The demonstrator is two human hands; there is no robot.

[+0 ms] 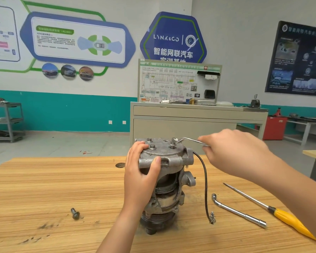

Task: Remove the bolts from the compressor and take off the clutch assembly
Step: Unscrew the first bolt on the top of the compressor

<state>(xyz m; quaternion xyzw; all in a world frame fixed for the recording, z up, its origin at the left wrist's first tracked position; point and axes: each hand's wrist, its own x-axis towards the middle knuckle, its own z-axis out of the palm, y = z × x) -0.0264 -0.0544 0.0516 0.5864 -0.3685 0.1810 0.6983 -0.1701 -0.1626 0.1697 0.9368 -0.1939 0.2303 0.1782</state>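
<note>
While left hand (142, 172) clasps compressor (171, 161), right hand (232, 152) grip pinches wrench (190, 140); wall sign (173, 37) reads LYNK&CO.

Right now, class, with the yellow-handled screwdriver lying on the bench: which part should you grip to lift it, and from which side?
Take the screwdriver by its yellow handle, coming down from above at the near right. That thick end lies toward the near edge of the table, while the thin shaft points away and left, offering little to hold.
</note>
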